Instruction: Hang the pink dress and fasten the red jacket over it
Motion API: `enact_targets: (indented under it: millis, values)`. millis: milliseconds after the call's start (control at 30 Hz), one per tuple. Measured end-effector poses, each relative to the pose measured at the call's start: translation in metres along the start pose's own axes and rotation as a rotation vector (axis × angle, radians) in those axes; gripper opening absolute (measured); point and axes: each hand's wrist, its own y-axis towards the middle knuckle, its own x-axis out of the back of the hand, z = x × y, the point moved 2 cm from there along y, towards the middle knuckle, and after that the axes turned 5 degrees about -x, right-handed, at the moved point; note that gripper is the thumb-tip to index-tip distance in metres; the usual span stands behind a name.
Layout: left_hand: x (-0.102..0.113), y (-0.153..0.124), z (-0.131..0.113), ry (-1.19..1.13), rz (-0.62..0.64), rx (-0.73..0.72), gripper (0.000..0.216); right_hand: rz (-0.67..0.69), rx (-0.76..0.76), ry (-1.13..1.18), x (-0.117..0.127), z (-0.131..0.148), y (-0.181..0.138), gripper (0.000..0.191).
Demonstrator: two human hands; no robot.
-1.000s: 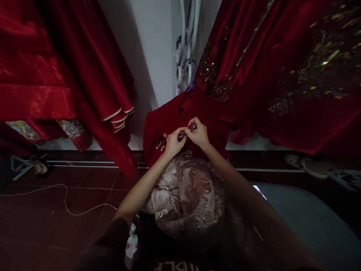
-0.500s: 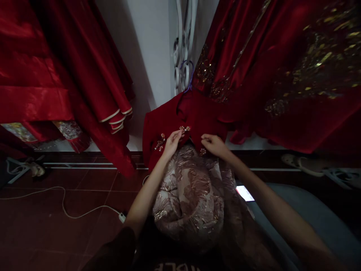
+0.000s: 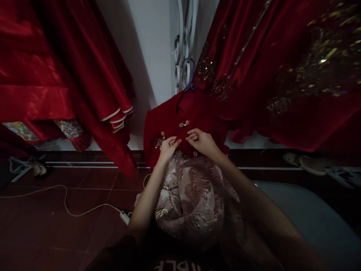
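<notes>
A red jacket (image 3: 163, 116) hangs from a purple hanger (image 3: 191, 77) in front of me. Below its collar, a beaded flower clasp (image 3: 184, 123) spans the front opening. My left hand (image 3: 169, 147) pinches the jacket's front edge just under that clasp, beside a beaded ornament (image 3: 160, 140) on the chest. Close by on the right, my right hand (image 3: 202, 142) has its fingers curled together on the opposite front edge. A lower flower bead (image 3: 195, 154) shows beneath it. Shiny pink-brown brocade fabric (image 3: 194, 192) lies bunched below both hands.
Red garments (image 3: 104, 75) hang at the left, and sequinned red ones (image 3: 310, 75) at the right. A grey seat (image 3: 304, 214) stands by my right arm. A white cable (image 3: 84, 214) crosses the tiled floor. Shoes (image 3: 304, 162) sit beneath the clothes.
My left hand has moved down from the upper clasp to the edge below it. My right hand has come left, closer to the left. The lit phone on the seat no longer shows.
</notes>
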Motion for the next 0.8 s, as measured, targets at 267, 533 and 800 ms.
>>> enact_targets:
  millis: [267,533,800]
  values:
    - [0.015,-0.020,0.003,-0.176,-0.160,0.088,0.038,0.046,0.054,0.010,-0.043,0.013,-0.011,0.035]
    - [0.025,-0.016,0.000,-0.109,-0.137,0.091,0.033,0.094,0.098,-0.103,-0.062,-0.001,-0.001,0.021]
    - [0.038,-0.003,-0.001,0.343,-0.459,-0.269,0.029,0.066,0.021,0.081,-0.064,-0.004,0.022,0.018]
